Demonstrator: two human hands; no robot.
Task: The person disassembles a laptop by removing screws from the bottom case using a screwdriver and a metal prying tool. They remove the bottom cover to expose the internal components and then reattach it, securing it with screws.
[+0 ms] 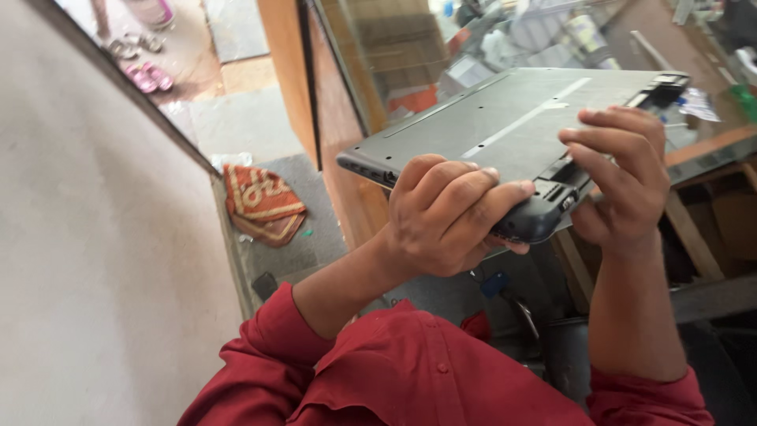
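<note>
The left hand's fingers [473, 185] curl over the near corner of an upturned grey laptop [512, 118], clenched on its rounded dark edge with the thumb underneath. The right hand's fingers [607, 146] are hooked into the long battery slot [607, 134] at the hinge side, grasping the rim there — the slot looks open and dark. So both the left hand [445, 221] and the right hand [623, 177] carry the machine, bottom side up, tilted and held in the air above a glass-topped worktop [710, 150], well clear of the floor.

The risk, as I judge it, lies in the grip: the laptop hangs from one edge only, its far end unsupported. A hard pull at the slot could twist the shell out of the left fingers and drop it onto the glass. Red sleeves [378, 379] show below; a patterned mat [260, 201] lies on the floor at left.
</note>
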